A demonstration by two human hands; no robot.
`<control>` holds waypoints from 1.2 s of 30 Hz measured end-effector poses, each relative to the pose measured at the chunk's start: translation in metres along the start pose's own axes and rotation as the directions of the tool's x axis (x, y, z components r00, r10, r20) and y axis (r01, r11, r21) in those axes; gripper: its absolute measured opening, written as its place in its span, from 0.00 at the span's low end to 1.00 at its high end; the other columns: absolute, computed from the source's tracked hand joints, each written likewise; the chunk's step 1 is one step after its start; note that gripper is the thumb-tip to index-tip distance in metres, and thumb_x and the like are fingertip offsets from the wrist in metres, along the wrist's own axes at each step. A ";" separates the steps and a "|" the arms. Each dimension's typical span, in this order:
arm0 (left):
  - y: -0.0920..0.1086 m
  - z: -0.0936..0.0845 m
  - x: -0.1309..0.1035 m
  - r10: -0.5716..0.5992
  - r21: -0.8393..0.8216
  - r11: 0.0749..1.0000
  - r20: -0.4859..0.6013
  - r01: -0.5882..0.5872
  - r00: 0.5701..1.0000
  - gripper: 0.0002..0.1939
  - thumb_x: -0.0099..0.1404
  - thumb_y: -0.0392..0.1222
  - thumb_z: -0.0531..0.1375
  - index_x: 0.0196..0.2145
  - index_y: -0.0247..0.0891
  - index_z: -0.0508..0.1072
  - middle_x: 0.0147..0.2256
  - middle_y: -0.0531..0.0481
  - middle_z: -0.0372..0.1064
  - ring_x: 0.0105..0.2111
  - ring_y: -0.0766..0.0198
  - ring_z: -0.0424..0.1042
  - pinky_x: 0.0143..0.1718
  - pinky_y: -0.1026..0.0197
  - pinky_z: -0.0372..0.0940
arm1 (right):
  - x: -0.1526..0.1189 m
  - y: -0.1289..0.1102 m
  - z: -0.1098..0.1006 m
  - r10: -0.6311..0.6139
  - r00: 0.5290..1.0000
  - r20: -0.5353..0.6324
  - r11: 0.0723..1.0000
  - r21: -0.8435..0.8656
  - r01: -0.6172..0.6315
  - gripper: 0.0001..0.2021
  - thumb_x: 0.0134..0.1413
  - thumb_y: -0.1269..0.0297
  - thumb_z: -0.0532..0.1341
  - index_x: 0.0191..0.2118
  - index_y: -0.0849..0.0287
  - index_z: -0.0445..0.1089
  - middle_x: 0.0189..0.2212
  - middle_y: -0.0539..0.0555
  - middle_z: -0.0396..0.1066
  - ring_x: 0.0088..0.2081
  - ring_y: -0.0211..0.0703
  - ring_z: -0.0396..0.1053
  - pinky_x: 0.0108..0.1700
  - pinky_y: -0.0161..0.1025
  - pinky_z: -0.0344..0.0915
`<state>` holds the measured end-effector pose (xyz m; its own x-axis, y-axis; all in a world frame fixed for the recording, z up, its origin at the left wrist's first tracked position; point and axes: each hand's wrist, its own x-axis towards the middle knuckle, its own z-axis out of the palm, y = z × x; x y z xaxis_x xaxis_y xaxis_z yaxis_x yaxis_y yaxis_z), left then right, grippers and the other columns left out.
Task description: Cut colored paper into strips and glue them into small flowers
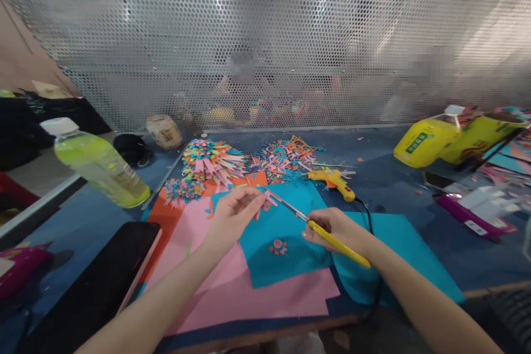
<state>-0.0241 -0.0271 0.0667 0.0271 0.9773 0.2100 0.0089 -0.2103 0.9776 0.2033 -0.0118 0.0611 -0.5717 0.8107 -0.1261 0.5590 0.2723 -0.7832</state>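
Observation:
Between the thumb and fingers of my left hand (238, 210) is a small pink paper strip (271, 198). My right hand (332, 227) grips yellow-handled scissors (344, 246), whose blades point left and reach the strip. Below the hands, a small round paper piece with pink and orange petals (277, 245) lies on a blue paper sheet (265, 271). That sheet rests on larger pink paper (286, 301), with orange paper (161, 218) at its left. A second blue sheet (398, 249) lies under my right forearm.
Behind the hands are a paper-strip cluster (207, 157), a smaller cluster (182, 191), loose cuttings (286, 157) and a yellow glue gun (332, 180) with a black cord. Bottles (103, 166) (427, 141) stand either side. A phone (95, 287) lies left; a perforated metal screen (265, 38) borders the back.

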 end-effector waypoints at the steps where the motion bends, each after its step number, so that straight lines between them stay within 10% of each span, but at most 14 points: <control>1: 0.000 0.001 0.000 -0.012 -0.003 1.000 0.012 0.012 1.000 0.08 0.57 0.45 0.58 0.29 0.36 0.71 0.25 0.51 0.70 0.21 0.70 0.64 0.22 0.67 0.59 | 0.000 0.000 0.000 -0.001 1.000 -0.002 1.000 -0.008 0.001 0.18 0.44 0.51 0.59 0.21 0.62 0.58 0.19 0.45 0.47 0.22 0.30 0.45 0.21 0.30 0.44; 36: 0.001 0.003 -0.003 -0.015 0.155 0.988 0.046 0.008 0.999 0.09 0.56 0.45 0.58 0.27 0.35 0.70 0.24 0.50 0.68 0.21 0.71 0.62 0.22 0.67 0.57 | 0.000 0.000 0.003 0.007 1.000 0.006 0.996 -0.083 -0.007 0.18 0.47 0.49 0.56 0.25 0.62 0.61 0.20 0.46 0.53 0.23 0.32 0.49 0.23 0.31 0.49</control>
<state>-0.0216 -0.0298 0.0672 0.0734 0.9782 0.1941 0.1643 -0.2039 0.9651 0.2014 -0.0134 0.0589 -0.5711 0.8096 -0.1354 0.6110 0.3091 -0.7288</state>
